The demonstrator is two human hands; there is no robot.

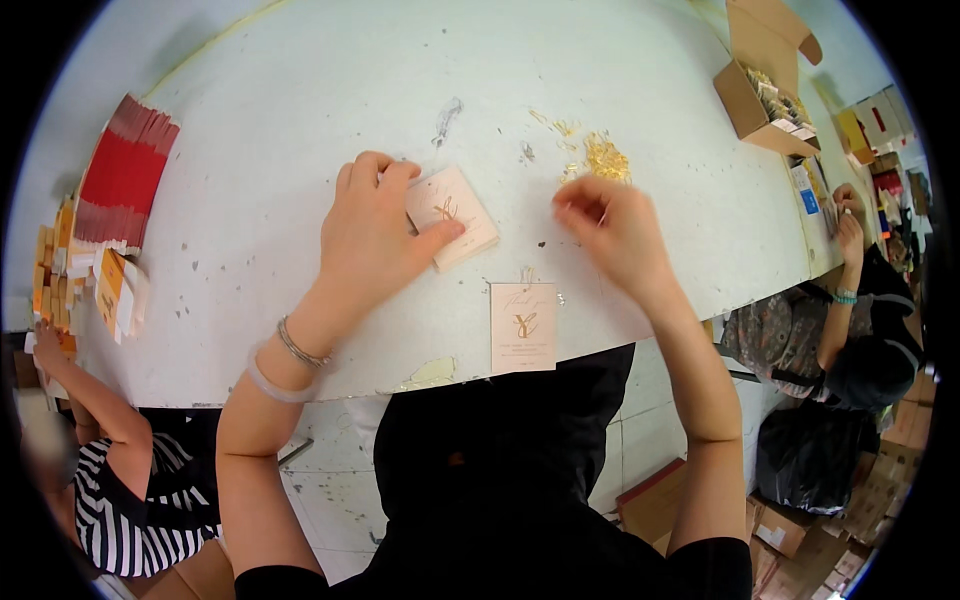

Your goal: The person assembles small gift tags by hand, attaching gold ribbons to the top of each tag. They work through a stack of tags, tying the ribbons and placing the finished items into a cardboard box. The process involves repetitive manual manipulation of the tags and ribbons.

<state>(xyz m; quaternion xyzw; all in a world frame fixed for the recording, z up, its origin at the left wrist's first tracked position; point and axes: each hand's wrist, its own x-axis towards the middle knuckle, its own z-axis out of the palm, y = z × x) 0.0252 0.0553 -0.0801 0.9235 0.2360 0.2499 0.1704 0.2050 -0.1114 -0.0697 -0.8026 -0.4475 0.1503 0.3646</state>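
My left hand [372, 225] rests on a small stack of pale pink cards [447, 208] with gold print, its thumb across the top card and its fingers curled at the far-left side. Just in front of a loose pile of small gold wire pins or clips [605, 156], my right hand [612, 228] has thumb and fingertips pressed together. Whether anything sits in that pinch is too small to make out. A single matching card [523, 328] lies between my forearms at the table's near edge, with a small gold wire piece at its top.
On the white table [330, 90], a row of red packets [132, 178] stands at the left, beside yellow-and-white boxes [118, 295]. An open cardboard box [765, 105] full of small items is at the far right. Co-workers sit at both sides, a striped shirt [140, 500] at left.
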